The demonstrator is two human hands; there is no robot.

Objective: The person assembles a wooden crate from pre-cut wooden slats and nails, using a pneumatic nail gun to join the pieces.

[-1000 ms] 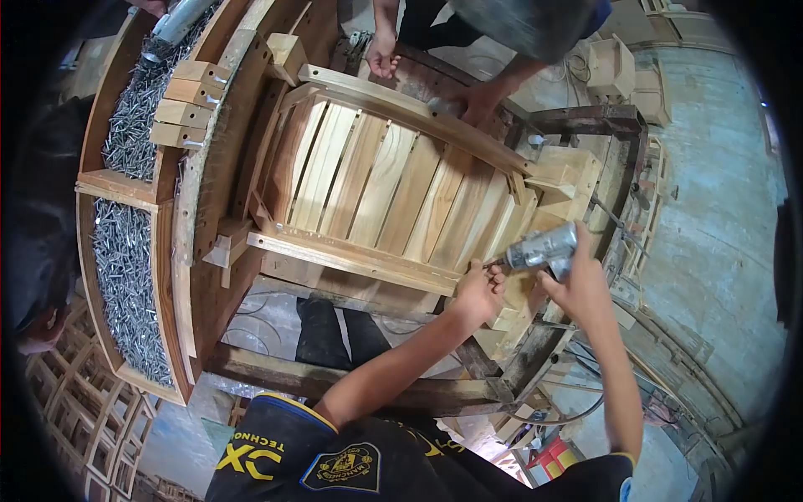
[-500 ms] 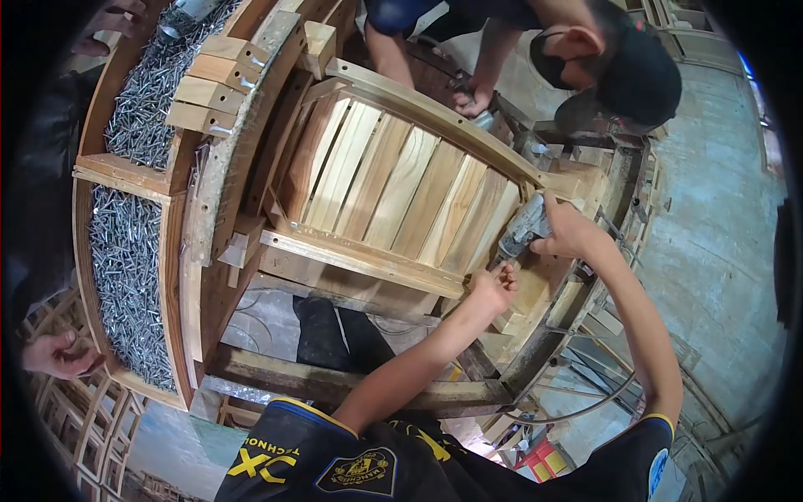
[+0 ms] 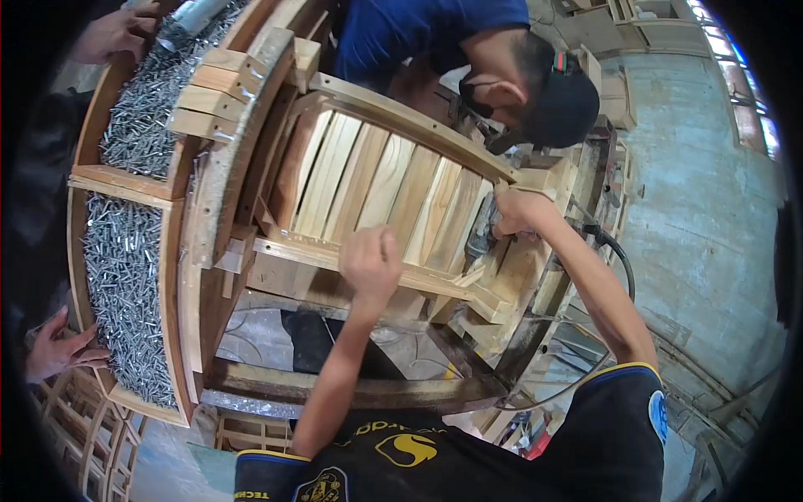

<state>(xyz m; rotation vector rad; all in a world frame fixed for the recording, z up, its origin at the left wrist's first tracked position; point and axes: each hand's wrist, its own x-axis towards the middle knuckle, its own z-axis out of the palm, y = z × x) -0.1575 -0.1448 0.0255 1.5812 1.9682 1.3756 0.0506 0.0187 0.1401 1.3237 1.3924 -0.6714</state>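
Note:
A slatted wooden panel lies in a wooden frame in the middle of the view. Near the panel's right end, my right hand is wrapped round a grey power driver, which points down toward the frame's lower right corner. My left hand hovers over the frame's lower rail, its fingers curled in; whatever it may hold is hidden.
Boxes of loose screws stand on the left, with a person's hands beside them. Another person in a dark cap leans over the far side. Metal beams run below the frame, and a black hose curves at right.
My left hand has moved left, away from the driver, to above the lower rail. The person in the cap has shifted left, and the view has shifted.

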